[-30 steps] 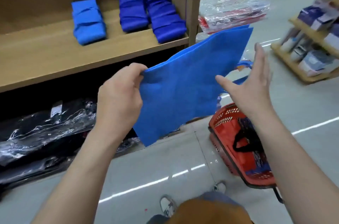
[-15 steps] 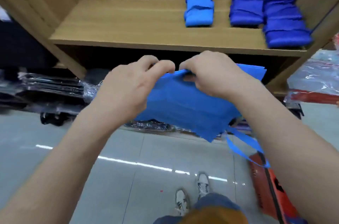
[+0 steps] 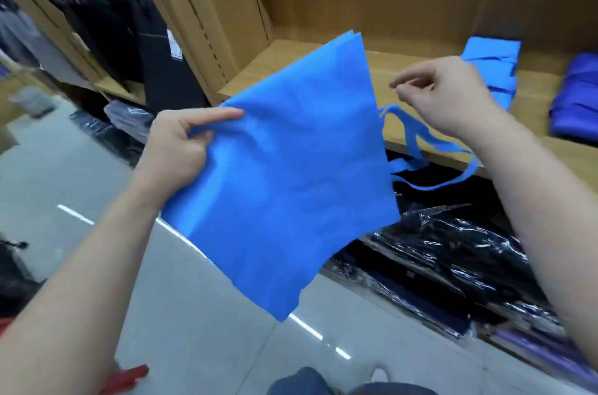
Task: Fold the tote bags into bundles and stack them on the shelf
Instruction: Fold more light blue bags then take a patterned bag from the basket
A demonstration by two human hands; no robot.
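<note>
A bright blue tote bag (image 3: pixel 291 174) hangs flat in the air in front of the wooden shelf (image 3: pixel 281 61). My left hand (image 3: pixel 181 148) grips the bag's left edge, index finger stretched along the cloth. My right hand (image 3: pixel 446 93) hovers to the right of the bag, fingers curled with thumb near the index tip, and nothing shows between them. The bag's handles (image 3: pixel 453 148) dangle in loops below that wrist. On the shelf at the right lie a light blue folded bundle (image 3: pixel 495 71) and a dark blue bundle (image 3: pixel 576 103).
Black goods in shiny plastic wrap (image 3: pixel 453 252) fill the low level under the shelf. A wooden upright panel (image 3: pixel 207 12) bounds the shelf at the left, with dark clothing beyond it. Grey tiled floor lies below; a red object (image 3: pixel 129 375) peeks in at the bottom left.
Half a second ago both hands held the bag bunched together. Now my right hand has let go and moved right, the bag hangs spread from my left hand, and the view has swung left.
</note>
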